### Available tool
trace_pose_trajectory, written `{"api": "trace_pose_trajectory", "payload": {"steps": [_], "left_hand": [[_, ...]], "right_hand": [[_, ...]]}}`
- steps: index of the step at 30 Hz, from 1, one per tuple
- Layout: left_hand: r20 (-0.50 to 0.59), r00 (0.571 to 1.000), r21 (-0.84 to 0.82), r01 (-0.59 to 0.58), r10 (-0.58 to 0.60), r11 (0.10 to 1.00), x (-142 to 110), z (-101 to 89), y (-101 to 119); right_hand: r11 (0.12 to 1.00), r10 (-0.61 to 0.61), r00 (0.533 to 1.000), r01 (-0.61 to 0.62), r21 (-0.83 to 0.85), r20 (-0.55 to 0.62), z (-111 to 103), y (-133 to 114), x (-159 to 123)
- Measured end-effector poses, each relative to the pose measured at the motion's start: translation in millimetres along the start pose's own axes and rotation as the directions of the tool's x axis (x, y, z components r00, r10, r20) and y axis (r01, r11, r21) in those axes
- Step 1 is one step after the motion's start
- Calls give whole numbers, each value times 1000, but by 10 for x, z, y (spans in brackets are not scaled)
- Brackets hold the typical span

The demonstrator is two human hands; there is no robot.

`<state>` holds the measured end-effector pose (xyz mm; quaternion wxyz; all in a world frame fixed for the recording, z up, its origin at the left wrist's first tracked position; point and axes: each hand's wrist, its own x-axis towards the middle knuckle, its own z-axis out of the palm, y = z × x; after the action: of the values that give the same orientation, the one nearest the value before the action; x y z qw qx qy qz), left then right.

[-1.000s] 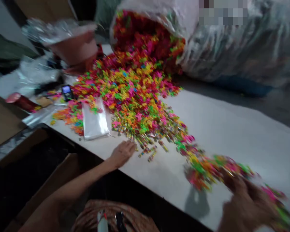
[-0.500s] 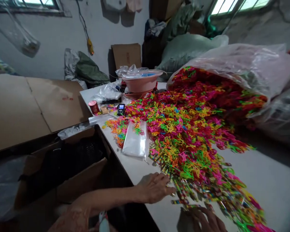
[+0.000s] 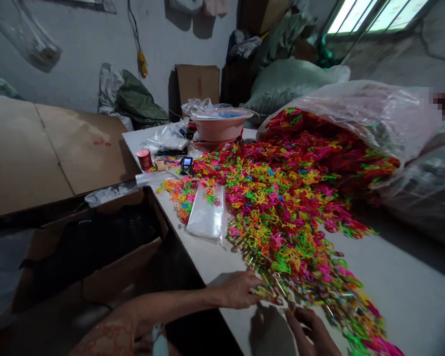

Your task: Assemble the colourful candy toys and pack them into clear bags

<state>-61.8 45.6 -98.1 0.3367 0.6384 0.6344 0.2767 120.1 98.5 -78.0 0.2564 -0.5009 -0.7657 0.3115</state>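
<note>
My left hand (image 3: 241,290) is at the near edge of the pile, its fingers closed around a few thin striped sticks (image 3: 266,293) that jut out to the right. My right hand (image 3: 311,332) is just to the right and nearer to me, thumb and fingers curled together at the sticks' ends; what lies between its fingertips is too small to make out. Beyond both hands spreads a large pile of small bright plastic pieces (image 3: 274,207), in pink, yellow, green, orange and red. Similar clear and striped sticks lie along the pile's near edge.
A stack of clear plastic bags (image 3: 206,220) lies left of the pile. Behind are a mobile phone (image 3: 186,165), a red can (image 3: 144,159) and a pink basin (image 3: 222,127). A large clear sack (image 3: 389,109) spills pieces at right. An open carton (image 3: 133,264) stands below the table edge.
My left hand has gone from lying spread at the sticks to closing around a few of them. My right hand has moved slightly left and curled its fingers. The view has shifted a little.
</note>
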Motion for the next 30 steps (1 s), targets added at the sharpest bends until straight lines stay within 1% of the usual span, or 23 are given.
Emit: {"api": "trace_pose_trajectory", "payload": {"steps": [2, 3, 5, 7, 9, 11, 12, 14, 16, 17, 18, 19, 21, 22, 23, 25, 27, 29, 30], "left_hand": [[19, 999, -140, 33, -31, 990, 29, 25, 36], [30, 998, -209, 64, -59, 976, 32, 32, 58], [59, 989, -344, 148, -136, 927, 26, 42, 97], [110, 971, -498, 237, -210, 834, 25, 59, 108], [145, 955, -660, 287, -257, 695, 44, 94, 92], [148, 951, -777, 281, -270, 564, 79, 145, 67], [138, 954, -809, 264, -266, 525, 97, 171, 58], [131, 959, -837, 244, -253, 489, 120, 214, 60], [117, 964, -830, 227, -240, 509, 119, 236, 86], [86, 967, -811, 209, -241, 547, 110, 241, 105], [35, 969, -772, 182, -245, 609, 96, 242, 125], [-35, 970, -707, 146, -241, 692, 80, 241, 145], [-174, 966, -500, 82, -193, 862, 48, 240, 177], [-209, 966, -382, 60, -149, 922, 38, 240, 188], [-220, 970, -273, 39, -102, 961, 36, 239, 196], [-214, 977, -121, -1, -25, 993, 58, 223, 206], [-228, 973, -37, -40, 30, 999, 105, 165, 206], [-285, 956, 9, -68, 67, 998, 147, 53, 201], [-323, 943, 20, -79, 81, 997, 158, -20, 194]], "right_hand": [[990, -14, 1000, 11, 141, 26, 66, -71, 27], [984, -18, 999, 11, 178, 41, 105, -91, 36], [980, -4, 997, -11, 201, 73, 177, -95, 33], [977, 38, 997, -53, 205, 74, 225, -68, -3], [962, 103, 993, -113, 249, 55, 247, -47, -62], [925, 180, 982, -188, 331, 55, 247, -63, -123], [901, 215, 975, -220, 374, 57, 241, -87, -149], [851, 271, 961, -266, 452, 56, 224, -158, -183], [797, 317, 946, -305, 521, 68, 205, -233, -198], [769, 333, 938, -329, 548, 96, 198, -263, -200], [741, 342, 929, -359, 568, 141, 193, -286, -202], [717, 343, 920, -387, 580, 190, 190, -300, -204], [678, 337, 901, -433, 594, 273, 191, -295, -212], [658, 333, 892, -452, 602, 306, 194, -278, -218], [635, 332, 883, -470, 613, 332, 196, -250, -224], [578, 342, 861, -508, 638, 376, 195, -169, -228], [514, 363, 829, -559, 651, 425, 181, -78, -225], [462, 401, 810, -581, 670, 427, 150, -7, -233], [449, 420, 811, -575, 684, 406, 128, 12, -246]]}}
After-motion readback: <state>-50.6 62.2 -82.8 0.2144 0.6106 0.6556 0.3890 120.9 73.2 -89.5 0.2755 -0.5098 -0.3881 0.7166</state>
